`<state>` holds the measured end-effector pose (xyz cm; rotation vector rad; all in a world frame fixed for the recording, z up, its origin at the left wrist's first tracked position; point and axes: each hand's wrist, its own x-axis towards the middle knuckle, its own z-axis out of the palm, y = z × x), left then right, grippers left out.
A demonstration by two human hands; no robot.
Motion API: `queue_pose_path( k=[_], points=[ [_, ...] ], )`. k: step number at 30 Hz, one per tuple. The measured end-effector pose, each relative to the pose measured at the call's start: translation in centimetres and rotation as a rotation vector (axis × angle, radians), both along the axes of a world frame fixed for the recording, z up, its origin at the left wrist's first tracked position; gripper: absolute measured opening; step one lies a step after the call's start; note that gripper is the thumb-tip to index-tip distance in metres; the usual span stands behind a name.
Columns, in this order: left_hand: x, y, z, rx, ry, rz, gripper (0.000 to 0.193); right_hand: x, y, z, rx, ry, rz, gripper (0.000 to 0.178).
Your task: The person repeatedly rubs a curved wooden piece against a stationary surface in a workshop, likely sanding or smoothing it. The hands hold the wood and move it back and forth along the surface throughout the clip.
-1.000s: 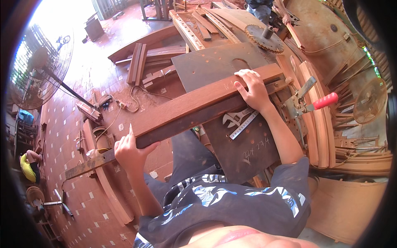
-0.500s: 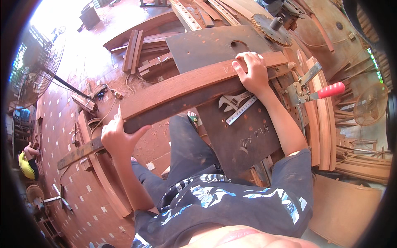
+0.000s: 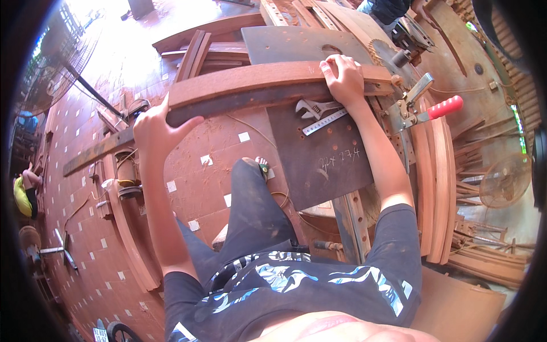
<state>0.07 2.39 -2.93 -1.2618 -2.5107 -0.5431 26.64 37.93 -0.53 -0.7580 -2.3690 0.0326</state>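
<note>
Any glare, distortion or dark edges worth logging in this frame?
Head view: glare washes out the red tiled floor at upper left; head view: the long reddish-brown wooden beam looks bowed, probably from fisheye bending; head view: black vignetting rounds the corners.

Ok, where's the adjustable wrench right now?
In the head view, the adjustable wrench lies slightly right of centre on the dark panel, next to the silver ruler and near the right hand.

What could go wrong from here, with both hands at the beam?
At the left hand, the wooden beam extends past the dark board over the floor, so it might tip if released. The adjustable wrench and ruler lie close to the right hand, which could knock them.
</note>
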Motion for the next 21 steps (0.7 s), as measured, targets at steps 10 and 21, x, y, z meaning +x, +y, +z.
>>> queue_pose_path(
  k=[10, 21],
  points=[
    [-1.5, 0.5, 0.0, -0.169, -0.189, 0.063, 0.125, -0.3, 0.8, -0.5, 0.081, 0.037, 0.056, 0.036],
    [-3.0, 0.1, -0.2, -0.129, -0.121, 0.121, 0.140, -1.2, 0.5, 0.7, 0.103, 0.034, 0.078, 0.049]
  ],
)
